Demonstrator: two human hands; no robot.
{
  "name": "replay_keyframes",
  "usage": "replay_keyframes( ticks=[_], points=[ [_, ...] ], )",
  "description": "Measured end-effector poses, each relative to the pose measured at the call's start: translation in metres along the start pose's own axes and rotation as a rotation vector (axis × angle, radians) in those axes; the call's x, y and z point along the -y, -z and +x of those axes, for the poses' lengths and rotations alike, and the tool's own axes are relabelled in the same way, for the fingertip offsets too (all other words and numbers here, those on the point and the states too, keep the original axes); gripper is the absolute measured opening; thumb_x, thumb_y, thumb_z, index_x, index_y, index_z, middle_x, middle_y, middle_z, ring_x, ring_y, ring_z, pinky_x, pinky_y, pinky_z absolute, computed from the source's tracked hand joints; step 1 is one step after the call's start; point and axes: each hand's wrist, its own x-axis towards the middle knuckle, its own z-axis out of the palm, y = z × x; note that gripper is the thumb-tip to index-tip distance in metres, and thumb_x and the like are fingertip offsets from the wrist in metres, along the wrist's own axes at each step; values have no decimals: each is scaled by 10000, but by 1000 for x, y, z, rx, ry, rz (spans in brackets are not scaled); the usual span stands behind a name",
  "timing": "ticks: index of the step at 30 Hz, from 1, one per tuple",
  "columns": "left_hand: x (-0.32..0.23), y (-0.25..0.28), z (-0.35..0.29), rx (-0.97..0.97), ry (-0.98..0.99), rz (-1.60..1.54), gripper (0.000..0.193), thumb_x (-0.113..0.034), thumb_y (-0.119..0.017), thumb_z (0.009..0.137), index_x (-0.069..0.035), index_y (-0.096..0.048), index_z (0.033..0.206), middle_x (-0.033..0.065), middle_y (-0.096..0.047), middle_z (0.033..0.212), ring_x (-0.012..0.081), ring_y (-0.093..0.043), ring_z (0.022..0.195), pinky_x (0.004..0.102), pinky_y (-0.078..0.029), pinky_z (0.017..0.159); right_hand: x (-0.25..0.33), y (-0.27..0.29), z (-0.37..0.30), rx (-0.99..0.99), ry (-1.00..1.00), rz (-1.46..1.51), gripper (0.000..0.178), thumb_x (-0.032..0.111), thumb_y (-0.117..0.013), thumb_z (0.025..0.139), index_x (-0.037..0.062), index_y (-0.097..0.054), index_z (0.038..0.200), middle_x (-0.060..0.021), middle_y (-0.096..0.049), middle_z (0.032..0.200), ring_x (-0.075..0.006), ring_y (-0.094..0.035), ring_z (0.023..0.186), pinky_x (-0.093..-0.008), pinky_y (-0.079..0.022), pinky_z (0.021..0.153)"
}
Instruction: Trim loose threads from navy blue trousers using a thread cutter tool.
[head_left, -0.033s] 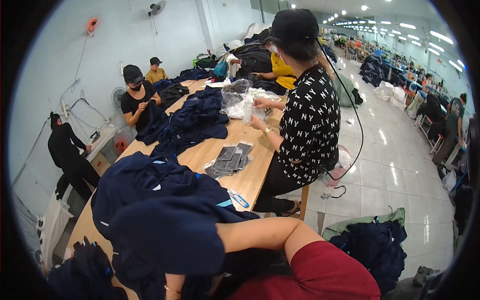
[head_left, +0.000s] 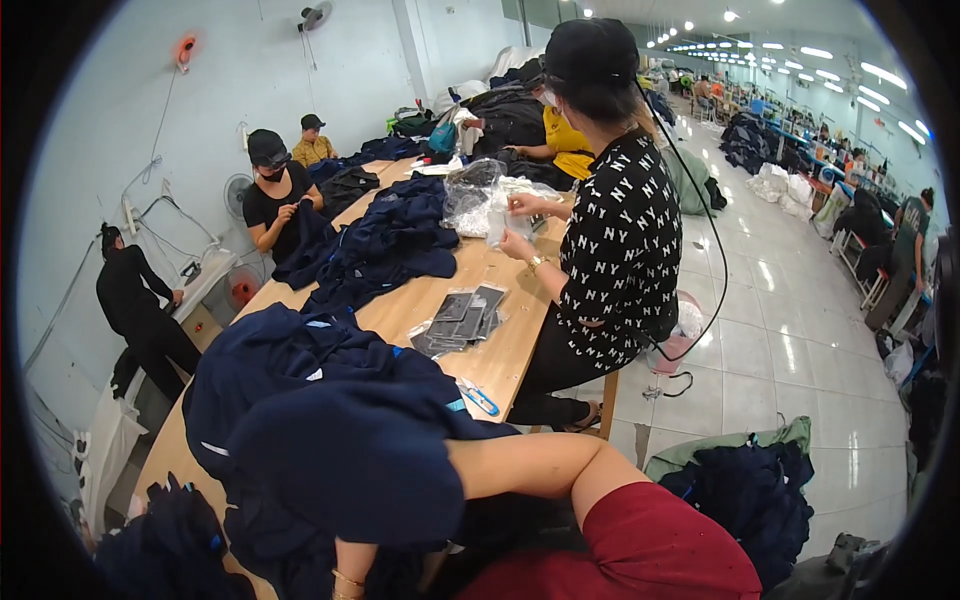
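A dark navy fabric garment (head_left: 345, 460) hangs raised in front of me, slightly blurred, with both my hands under or inside it. My right forearm (head_left: 505, 468), coming from a red sleeve, reaches left and disappears behind the cloth's right edge. From below, my left wrist (head_left: 348, 570) with a thin bracelet goes up beneath the cloth. The fingers of both hands are hidden. Right behind the garment lies a heap of navy garments (head_left: 300, 350) on the wooden table (head_left: 490, 370). Blue thread snips (head_left: 482, 400) lie on the table just right of the heap.
Flat plastic-wrapped dark packets (head_left: 460, 318) lie mid-table. A co-worker in a patterned black shirt (head_left: 620, 230) handles a clear bag (head_left: 510, 225) on the right. Another in black (head_left: 283, 195) holds navy cloth across the table. More navy garments (head_left: 745, 500) fill a green sack on the floor.
The held garment and both my arms have shifted slightly to the right, and the cloth's lower right corner has swung with them. The heap and snips have stayed put.
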Motion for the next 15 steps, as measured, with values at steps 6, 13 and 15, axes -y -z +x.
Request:
replay_keyframes(
  ticks=[6,13,15],
  points=[
    [78,33,-41,-203,360,-949,335,-175,-533,867,41,-535,1124,105,-592,1105,218,-570,1012,315,-448,876,5,74,-29,184,-353,-17,436,215,-609,791,46,-542,1187,-155,-601,1099,-245,-603,967,-349,-480,809],
    [73,48,-24,-214,669,-1507,312,-206,-531,881,35,-561,1077,96,-602,1074,197,-584,958,297,-461,842,31,126,-119,375,-838,-20,425,246,-606,802,47,-552,1174,-151,-602,1102,-233,-589,1001,-337,-463,839],
    [54,61,-10,-202,755,-1664,309,-215,-531,884,33,-568,1064,94,-604,1065,191,-588,942,292,-465,833,35,129,-135,417,-981,-25,423,255,-605,805,47,-555,1170,-150,-602,1103,-230,-585,1011,-334,-458,848]
  ],
)
